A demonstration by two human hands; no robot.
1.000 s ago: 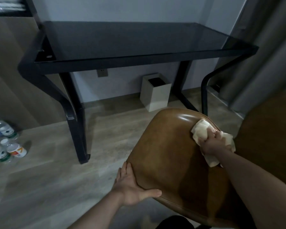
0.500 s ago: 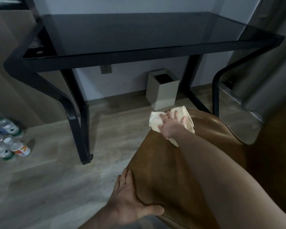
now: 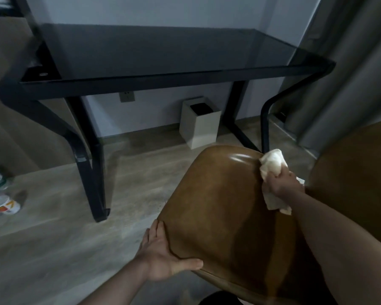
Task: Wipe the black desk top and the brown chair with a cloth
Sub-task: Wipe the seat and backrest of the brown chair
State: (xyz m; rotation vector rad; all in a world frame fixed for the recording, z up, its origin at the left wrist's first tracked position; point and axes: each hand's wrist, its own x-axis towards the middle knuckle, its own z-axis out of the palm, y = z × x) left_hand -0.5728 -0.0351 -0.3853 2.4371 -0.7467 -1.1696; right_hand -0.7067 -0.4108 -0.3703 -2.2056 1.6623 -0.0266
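Note:
The brown chair fills the lower right, its glossy seat facing me. My right hand presses a crumpled cream cloth against the seat's far right edge. My left hand grips the seat's near left rim, thumb on top and fingers against the side. The black desk top stands beyond the chair against the wall, bare and dark.
A white square bin sits on the floor under the desk. Several bottles and cans lie at the far left on the wooden floor. Grey curtains hang at the right. A black desk leg stands left of the chair.
My right hand swept the cloth from the seat's far left corner back across to its right edge. My left hand kept its hold on the rim.

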